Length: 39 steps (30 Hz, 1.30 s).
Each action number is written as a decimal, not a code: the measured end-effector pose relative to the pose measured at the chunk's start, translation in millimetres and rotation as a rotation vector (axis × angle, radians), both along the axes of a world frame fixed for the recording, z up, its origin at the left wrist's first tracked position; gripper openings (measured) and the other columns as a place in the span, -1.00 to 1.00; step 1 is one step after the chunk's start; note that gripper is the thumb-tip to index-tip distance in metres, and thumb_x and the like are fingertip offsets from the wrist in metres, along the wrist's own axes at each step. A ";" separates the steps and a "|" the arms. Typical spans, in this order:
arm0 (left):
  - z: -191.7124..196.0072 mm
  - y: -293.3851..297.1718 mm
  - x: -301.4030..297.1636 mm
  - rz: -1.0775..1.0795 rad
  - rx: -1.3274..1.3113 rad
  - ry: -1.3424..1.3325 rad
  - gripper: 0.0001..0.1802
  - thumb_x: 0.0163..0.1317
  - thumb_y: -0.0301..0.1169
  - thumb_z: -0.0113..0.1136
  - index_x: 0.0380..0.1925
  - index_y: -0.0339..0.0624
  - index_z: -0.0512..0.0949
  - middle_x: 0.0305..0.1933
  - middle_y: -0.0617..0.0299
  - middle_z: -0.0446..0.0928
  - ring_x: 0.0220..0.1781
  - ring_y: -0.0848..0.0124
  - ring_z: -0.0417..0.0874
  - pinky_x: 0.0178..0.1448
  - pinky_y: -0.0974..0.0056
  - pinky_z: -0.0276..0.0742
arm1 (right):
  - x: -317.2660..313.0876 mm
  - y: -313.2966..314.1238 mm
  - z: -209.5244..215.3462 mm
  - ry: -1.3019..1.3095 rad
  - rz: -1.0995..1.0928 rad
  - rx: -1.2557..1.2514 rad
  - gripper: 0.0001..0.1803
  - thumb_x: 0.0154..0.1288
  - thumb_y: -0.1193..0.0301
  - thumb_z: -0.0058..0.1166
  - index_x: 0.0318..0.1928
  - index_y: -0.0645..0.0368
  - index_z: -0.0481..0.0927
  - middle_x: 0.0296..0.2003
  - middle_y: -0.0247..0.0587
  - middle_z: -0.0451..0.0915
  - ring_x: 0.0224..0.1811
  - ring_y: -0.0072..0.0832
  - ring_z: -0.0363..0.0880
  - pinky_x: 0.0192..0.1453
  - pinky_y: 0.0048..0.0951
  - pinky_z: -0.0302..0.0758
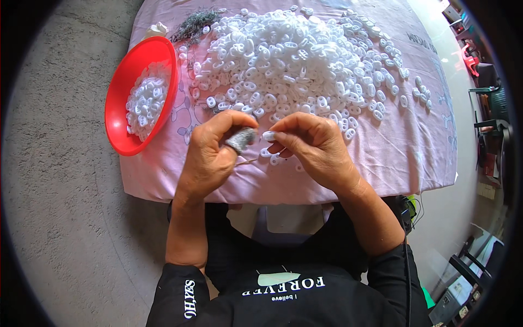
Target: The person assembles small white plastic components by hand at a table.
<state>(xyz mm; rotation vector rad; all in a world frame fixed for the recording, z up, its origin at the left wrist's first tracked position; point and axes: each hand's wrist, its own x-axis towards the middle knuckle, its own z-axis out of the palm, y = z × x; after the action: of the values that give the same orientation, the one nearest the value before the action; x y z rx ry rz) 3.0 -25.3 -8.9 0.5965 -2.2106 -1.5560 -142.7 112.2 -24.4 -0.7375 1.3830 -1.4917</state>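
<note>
Your left hand (210, 155) pinches a grey bundle of springs (241, 138), your right hand (313, 147) a white clip (269, 135). Fumble and it vanishes into the pile (294, 60) at 12 o'clock.

A pink-clothed table (414, 147) carries a white plastic-ring heap (294, 60), red bowl (122, 92) and wire bundle (196, 23).

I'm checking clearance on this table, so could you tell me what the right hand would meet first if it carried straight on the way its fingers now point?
The right hand points left, so it would probably first meet the grey bundle pinched in the left hand; they look almost touching.
</note>
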 end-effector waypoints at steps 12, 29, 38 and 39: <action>6.9 -7.6 19.1 -0.072 -0.339 -0.271 -0.78 -0.06 -0.74 0.12 -0.36 -0.34 0.59 -0.38 0.20 0.53 -0.37 0.43 0.54 -0.31 0.37 0.41 | -2.8 2.5 -1.4 -0.131 -0.025 -0.003 -0.82 0.40 0.54 -0.02 -0.08 0.34 0.59 -0.29 -0.19 0.67 -0.25 -0.55 0.69 -0.20 -0.59 0.63; 11.9 -3.6 12.7 -0.103 -0.377 -0.329 -0.78 -0.04 -0.73 -0.06 -0.34 -0.33 0.42 -0.35 -0.01 0.43 -0.26 0.06 0.54 -0.15 0.15 0.45 | -4.3 3.8 0.0 -0.126 -0.050 -0.022 -0.83 0.37 0.56 0.00 -0.11 0.34 0.59 -0.32 -0.21 0.67 -0.28 -0.57 0.69 -0.23 -0.61 0.62; 13.7 3.1 8.5 -0.048 -0.120 -0.298 -0.76 0.01 -0.73 -0.09 -0.30 -0.34 0.44 -0.35 0.02 0.46 -0.29 0.20 0.52 -0.14 0.23 0.44 | 6.4 1.4 -4.9 0.329 0.009 0.036 -0.91 0.30 0.51 0.14 -0.26 0.31 0.59 -0.51 -0.36 0.60 -0.48 -0.72 0.56 -0.40 -0.66 0.49; 13.3 4.0 8.5 -0.047 -0.121 -0.297 -0.76 0.01 -0.73 -0.09 -0.30 -0.34 0.44 -0.35 0.02 0.46 -0.29 0.20 0.52 -0.14 0.23 0.44 | 9.5 0.0 -6.6 0.331 -0.020 0.014 -0.90 0.26 0.52 0.19 -0.27 0.31 0.60 -0.57 -0.36 0.58 -0.51 -0.73 0.54 -0.42 -0.64 0.46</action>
<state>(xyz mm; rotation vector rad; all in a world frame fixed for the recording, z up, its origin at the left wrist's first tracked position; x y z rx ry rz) 11.5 -21.3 4.5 0.7871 -2.5325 -1.4200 -133.2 112.2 -30.9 -0.9976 1.6484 -1.4174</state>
